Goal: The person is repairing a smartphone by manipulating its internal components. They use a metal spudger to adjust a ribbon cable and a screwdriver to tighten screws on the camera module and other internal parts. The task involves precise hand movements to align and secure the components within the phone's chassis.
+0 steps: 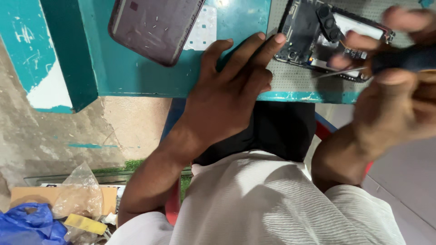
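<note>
The opened phone (334, 41) lies on the dotted grey mat (295, 79) at the far right part of the teal table (136, 75), with its back cover taken off so that the black inner frame and the camera modules are visible. Its long axis goes slanted, from the near left corner up to the far right.

The left hand (227, 100) lies flat on the table edge with the fingers stretched and a little apart. It holds nothing; the fingertips (278, 38) only touch the near left corner of the phone, so the phone is forward and to the right of this hand.

The right hand (395, 90) is blurred. It is closed around a dark handle, and a thin metal tool (340, 71) points from it to the left, with the tip just above the near long edge of the phone. This hand is nearer to the inner parts.

The removed back cover (154, 27) lies well apart, to the far left.
</note>
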